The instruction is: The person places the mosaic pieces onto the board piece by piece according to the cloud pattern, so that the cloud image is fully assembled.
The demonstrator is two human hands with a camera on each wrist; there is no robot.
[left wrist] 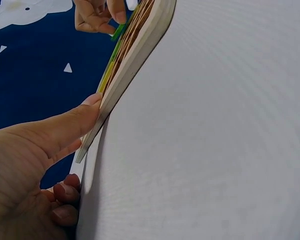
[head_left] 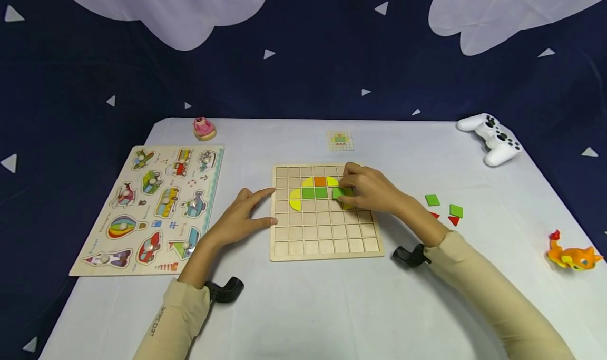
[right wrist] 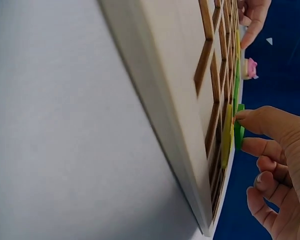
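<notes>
A wooden grid board (head_left: 324, 256) lies mid-table. My left hand (head_left: 239, 219) is at its left side, thumb and forefinger extended to the edge. My right hand (head_left: 372, 189) pinches a green square tile (right wrist: 239, 137) between thumb and forefinger, just over the board's upper right part. Set in the grid are an orange square (head_left: 320, 181), two green squares (head_left: 309, 193) and yellow curved pieces (head_left: 295, 200). One yellow piece (right wrist: 226, 142) is partly covered by the right hand in the head view.
Loose green squares (head_left: 456, 211) and red triangles (head_left: 453, 221) lie right of the board. Behind it is a small pattern card (head_left: 340, 140). A picture puzzle (head_left: 161, 207) stands left, a pink figurine (head_left: 204, 128) behind it. A white game controller (head_left: 490, 138) and orange toy (head_left: 575, 257) are at right.
</notes>
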